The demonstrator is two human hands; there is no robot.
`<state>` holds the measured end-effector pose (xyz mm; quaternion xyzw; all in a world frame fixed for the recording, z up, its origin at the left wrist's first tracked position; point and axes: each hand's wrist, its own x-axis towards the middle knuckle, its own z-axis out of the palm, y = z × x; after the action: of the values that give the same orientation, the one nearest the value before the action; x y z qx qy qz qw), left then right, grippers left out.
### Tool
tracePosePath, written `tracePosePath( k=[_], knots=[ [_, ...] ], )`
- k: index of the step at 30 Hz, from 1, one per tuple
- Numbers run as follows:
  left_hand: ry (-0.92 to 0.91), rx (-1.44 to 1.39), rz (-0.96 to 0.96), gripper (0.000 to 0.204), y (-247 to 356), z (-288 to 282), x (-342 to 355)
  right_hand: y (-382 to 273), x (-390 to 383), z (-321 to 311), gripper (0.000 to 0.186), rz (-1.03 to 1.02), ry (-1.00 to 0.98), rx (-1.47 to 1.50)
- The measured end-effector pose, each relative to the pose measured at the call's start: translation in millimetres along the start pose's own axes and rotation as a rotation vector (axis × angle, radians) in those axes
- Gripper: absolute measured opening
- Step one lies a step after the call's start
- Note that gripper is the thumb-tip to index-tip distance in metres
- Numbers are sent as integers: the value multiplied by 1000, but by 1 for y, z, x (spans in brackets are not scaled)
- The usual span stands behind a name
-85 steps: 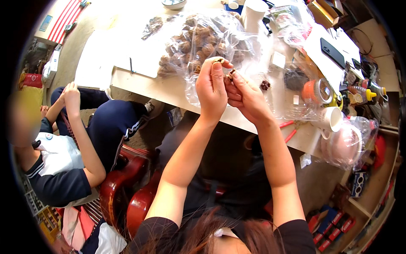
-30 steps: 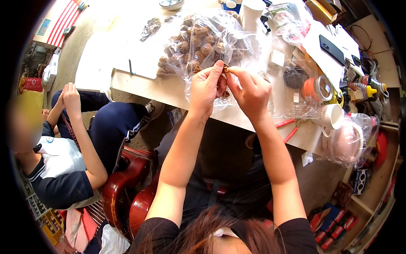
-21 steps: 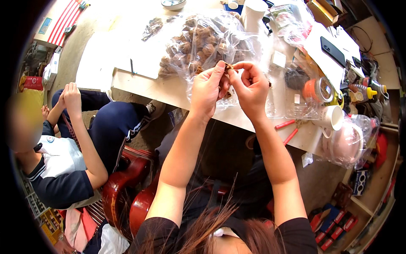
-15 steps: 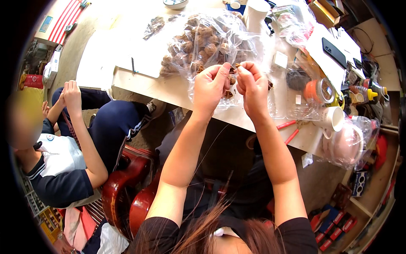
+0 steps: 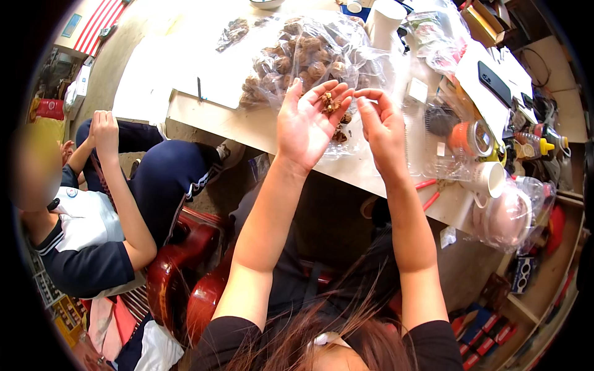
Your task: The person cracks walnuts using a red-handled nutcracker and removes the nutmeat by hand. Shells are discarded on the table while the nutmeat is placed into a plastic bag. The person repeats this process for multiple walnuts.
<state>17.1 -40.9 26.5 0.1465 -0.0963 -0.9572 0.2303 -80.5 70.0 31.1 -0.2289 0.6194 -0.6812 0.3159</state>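
A worker's left hand (image 5: 309, 123) lies palm up above the edge of a table (image 5: 210, 117), its fingers loosely spread and slightly curled, with a cluster of brown bits (image 5: 331, 102) resting on the fingers. Just beside it, the right hand (image 5: 385, 127) is half curled, thumb close to forefinger; whether anything sits between the tips cannot be told. More brown crumbs (image 5: 340, 133) lie on the table between the two hands, too jumbled to count. Behind them, one large clear bag (image 5: 378, 65) bulges with brown, rough, round nuts (image 5: 284, 65), dozens by the look of it, many overlapping. A smaller heap of dark scraps (image 5: 233, 34) lies to the bag's left. At right, one clear tray (image 5: 455, 164) bears a dark round item (image 5: 440, 122) and one orange jar (image 5: 461, 143). Near it are one white mug (image 5: 489, 179), one tool with two red handles (image 5: 431, 201) and a second clear bag (image 5: 539, 201) around something pink (image 5: 504, 216). One black phone (image 5: 495, 83) rests on white paper, and one bowl (image 5: 267, 3) is cut by the upper border. At far left sits one other person (image 5: 86, 216), hands together, in a white and navy top.
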Motion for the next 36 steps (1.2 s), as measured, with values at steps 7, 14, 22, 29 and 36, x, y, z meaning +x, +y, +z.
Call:
tracePosePath(
  k=[7,14,22,29,36],
  knots=[
    [-50,57,-22,63,0,-2,1,-6,-5,7,30,-357,-27,-612],
    [-79,52,-28,65,1,-1,-1,-12,-3,-1,30,-336,-105,-672],
    [-86,3,-26,59,-1,7,-1,-6,4,-14,19,49,-192,609],
    [-62,28,-63,62,-4,5,-3,-5,5,-9,19,89,-82,398],
    [-78,160,-84,67,-11,6,-3,-2,-2,6,22,-269,20,-529]
  ],
)
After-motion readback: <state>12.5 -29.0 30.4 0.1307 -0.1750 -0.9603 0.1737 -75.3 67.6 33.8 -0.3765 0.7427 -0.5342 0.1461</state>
